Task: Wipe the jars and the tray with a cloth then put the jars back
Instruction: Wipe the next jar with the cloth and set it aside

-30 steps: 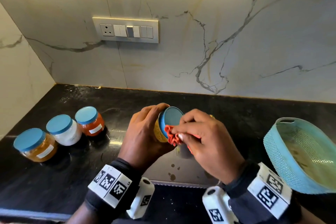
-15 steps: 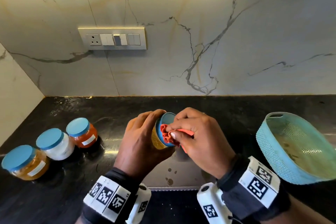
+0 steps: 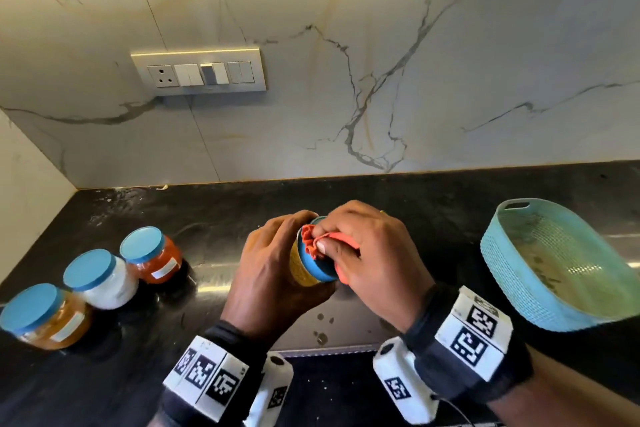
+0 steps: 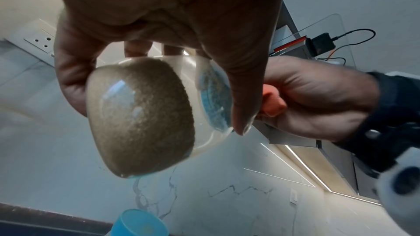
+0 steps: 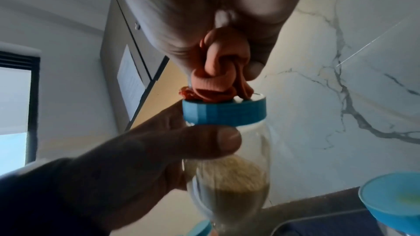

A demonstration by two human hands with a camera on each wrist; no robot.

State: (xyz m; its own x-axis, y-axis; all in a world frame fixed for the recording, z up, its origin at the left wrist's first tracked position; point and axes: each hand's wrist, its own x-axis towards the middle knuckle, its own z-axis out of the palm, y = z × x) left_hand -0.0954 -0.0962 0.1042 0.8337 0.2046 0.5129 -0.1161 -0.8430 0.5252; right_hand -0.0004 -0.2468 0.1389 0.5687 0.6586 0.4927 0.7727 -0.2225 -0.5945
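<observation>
- Low in the head view, both wrists carry black bands with white marker blocks above the black bench (image 3: 104, 374).
- At the frame's centre the left hand (image 3: 266, 274) wraps its fingers and thumb round the glass body of a jar of yellowish-brown powder (image 4: 141, 116), holding it tilted above the bench with its blue lid (image 5: 223, 113) turned toward the right hand.
- The right hand (image 3: 374, 260) has its fingers curled round a bunched orange cloth (image 5: 218, 78) and presses it against the top of that lid.
- At the right edge of the frame a teal woven-pattern tray (image 3: 502, 274) sits on the bench, tipped, its inside smeared with grime.
- At the lower left three more blue-lidded jars stand in a diagonal row: an amber one (image 3: 52, 322) nearest, a white one (image 3: 104, 281) in the middle, an orange-red one (image 3: 156, 256) farthest.
- Behind, a switch panel (image 3: 201, 71) is set in the veined marble wall.
</observation>
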